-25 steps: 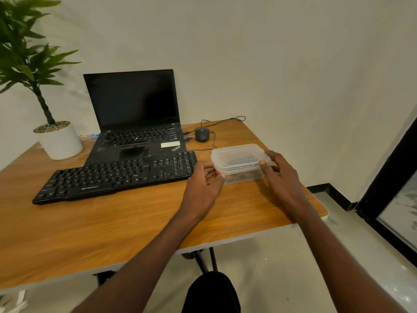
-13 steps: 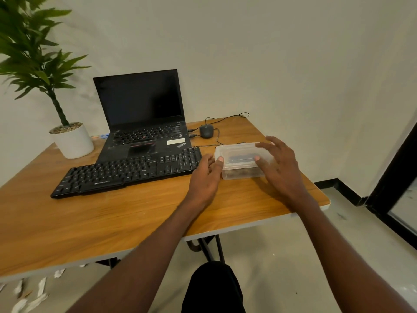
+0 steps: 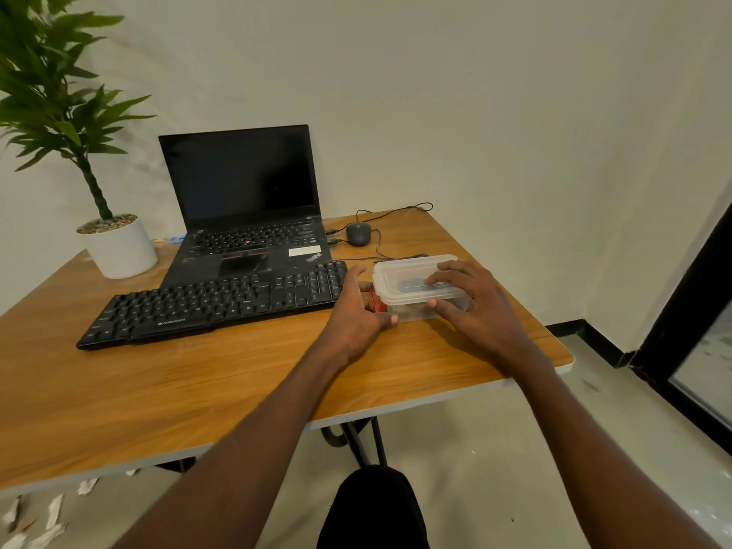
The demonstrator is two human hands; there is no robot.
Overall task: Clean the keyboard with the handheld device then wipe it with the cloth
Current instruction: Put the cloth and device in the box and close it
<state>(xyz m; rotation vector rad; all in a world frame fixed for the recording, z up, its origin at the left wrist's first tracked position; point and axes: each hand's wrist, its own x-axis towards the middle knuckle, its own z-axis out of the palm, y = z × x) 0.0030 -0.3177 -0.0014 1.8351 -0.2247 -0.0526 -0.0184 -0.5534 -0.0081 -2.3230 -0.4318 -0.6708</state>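
A black external keyboard (image 3: 214, 307) lies across the wooden table (image 3: 166, 390) in front of a laptop. To its right stands a clear plastic lidded container (image 3: 408, 271) with dark and red items dimly visible inside. My left hand (image 3: 356, 315) grips the container's left end, thumb at the front corner. My right hand (image 3: 471, 303) rests over the lid, fingers spread on top and thumb against the front wall. No cloth or handheld device shows outside the container.
An open black laptop (image 3: 245, 215) stands behind the keyboard. A wired mouse (image 3: 358, 233) and its cable lie at the back right. A white potted plant (image 3: 115, 247) occupies the back left corner. The table's right edge (image 3: 554, 362) is close to my right wrist.
My right hand has moved from the container's right side up onto its lid. My left hand has closed around the left end. The view has shifted slightly.
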